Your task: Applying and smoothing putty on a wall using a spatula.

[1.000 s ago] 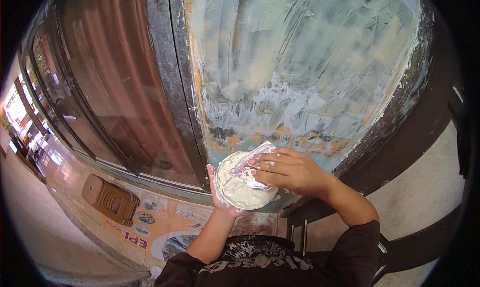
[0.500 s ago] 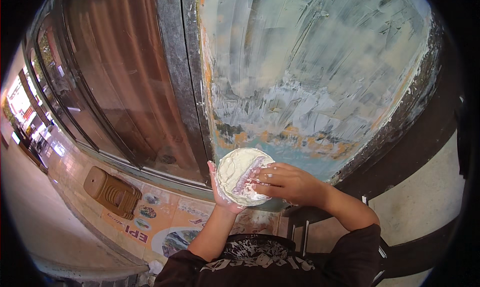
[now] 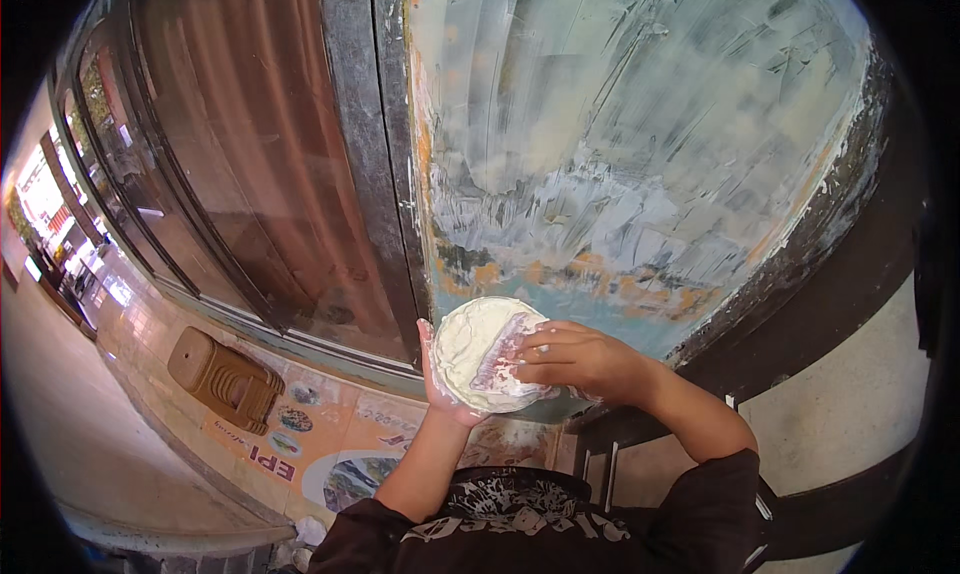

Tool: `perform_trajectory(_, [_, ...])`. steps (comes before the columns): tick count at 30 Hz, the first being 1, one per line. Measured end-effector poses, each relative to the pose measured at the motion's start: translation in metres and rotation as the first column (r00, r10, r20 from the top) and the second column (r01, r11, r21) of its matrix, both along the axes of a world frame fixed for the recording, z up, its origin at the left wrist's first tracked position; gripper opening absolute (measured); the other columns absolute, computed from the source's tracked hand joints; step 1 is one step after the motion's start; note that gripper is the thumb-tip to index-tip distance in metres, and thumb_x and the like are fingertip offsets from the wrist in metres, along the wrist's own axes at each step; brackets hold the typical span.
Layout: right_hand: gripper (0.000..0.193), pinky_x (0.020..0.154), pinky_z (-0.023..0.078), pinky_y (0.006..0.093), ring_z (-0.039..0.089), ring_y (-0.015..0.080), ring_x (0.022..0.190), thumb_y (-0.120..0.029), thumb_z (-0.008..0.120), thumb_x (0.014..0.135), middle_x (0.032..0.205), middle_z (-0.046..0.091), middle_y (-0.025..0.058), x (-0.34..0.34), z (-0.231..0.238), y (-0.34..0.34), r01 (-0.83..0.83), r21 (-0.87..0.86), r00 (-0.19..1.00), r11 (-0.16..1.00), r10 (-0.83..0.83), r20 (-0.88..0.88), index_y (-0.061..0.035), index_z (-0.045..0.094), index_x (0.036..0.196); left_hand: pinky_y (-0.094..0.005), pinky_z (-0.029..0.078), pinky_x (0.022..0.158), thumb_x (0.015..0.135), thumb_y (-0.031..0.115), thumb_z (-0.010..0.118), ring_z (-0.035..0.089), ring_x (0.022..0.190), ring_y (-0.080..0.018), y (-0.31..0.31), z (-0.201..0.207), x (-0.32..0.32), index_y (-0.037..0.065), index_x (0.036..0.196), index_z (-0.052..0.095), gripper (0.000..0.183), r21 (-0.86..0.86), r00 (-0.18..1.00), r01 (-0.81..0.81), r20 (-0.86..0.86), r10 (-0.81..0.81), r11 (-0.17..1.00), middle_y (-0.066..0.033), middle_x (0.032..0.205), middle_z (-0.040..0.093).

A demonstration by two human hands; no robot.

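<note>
A round tub of creamy white putty [image 3: 466,342] rests in my left hand [image 3: 449,399], whose palm and fingers support it from the left and below. My right hand [image 3: 575,362] grips a pale purple, flat putty scraper [image 3: 499,354] whose edge lies in the paste at the tub's right side. White smears cover the fingers of my right hand. In front of me stands a blue-green wall panel [image 3: 600,154] streaked with pale filler, with rough orange and dark patches along its lower part.
To the left is a dark-framed glass window [image 3: 250,164] with a brown curtain behind it. A stack of brown plastic stools [image 3: 225,379] stands on the floor over a printed banner [image 3: 345,479]. A dark bucket [image 3: 515,482] splashed with white sits close before my body.
The view has shifted slightly, so the wall and window frame sit a little further right. The scraper stays in the putty, its angle nearly the same; both hands keep their holds.
</note>
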State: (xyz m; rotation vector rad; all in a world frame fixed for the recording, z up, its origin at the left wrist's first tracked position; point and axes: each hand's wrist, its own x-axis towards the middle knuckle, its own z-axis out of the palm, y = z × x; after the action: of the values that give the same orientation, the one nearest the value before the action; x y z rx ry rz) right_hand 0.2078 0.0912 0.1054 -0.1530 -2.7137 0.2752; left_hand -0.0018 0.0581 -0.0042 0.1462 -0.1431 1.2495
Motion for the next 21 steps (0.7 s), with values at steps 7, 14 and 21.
perform_trajectory(7, [0.053, 0.108, 0.042, 0.0461, 0.06, 0.0305, 0.12, 0.002, 0.062, 0.072, 0.122, 0.065, 0.0121, 0.0, -0.001, -0.003, -0.007, -0.004, 1.0, 1.0, 0.007, 0.01, -0.0098, 0.064, 0.124, -0.0544, 0.045, 0.106, 0.091, 0.08, 0.033, 0.055, 0.126, -0.0418, -0.001, 0.003, -0.004, 0.002, 0.148, 0.043, 0.097, 0.018, 1.0, 0.004, 0.006, -0.004, 1.0, -0.024, 0.146, 0.049])
perform_trajectory(14, [0.056, 0.11, 0.041, 0.0492, 0.058, 0.0301, 0.125, 0.002, 0.062, 0.071, 0.122, 0.065, 0.0121, 0.002, 0.004, -0.01, 0.021, -0.02, 0.998, 1.0, -0.019, 0.054, -0.0106, 0.064, 0.125, -0.0543, 0.044, 0.108, 0.092, 0.079, 0.032, 0.054, 0.128, -0.0424, 0.0, 0.0, -0.009, 0.002, 0.148, 0.042, 0.096, -0.022, 0.998, -0.044, -0.035, 0.043, 0.999, -0.0229, 0.147, 0.049])
perform_trajectory(21, [0.059, 0.112, 0.04, 0.0504, 0.056, 0.0276, 0.129, 0.003, 0.064, 0.069, 0.123, 0.066, 0.0089, 0.004, 0.009, -0.014, 0.03, 0.005, 0.998, 1.0, -0.03, 0.058, -0.0118, 0.063, 0.127, -0.057, 0.038, 0.111, 0.094, 0.076, 0.034, 0.047, 0.133, -0.0452, 0.001, -0.003, -0.013, 0.002, 0.15, 0.04, 0.093, 0.041, 0.999, -0.038, 0.018, 0.037, 0.998, -0.025, 0.152, 0.042])
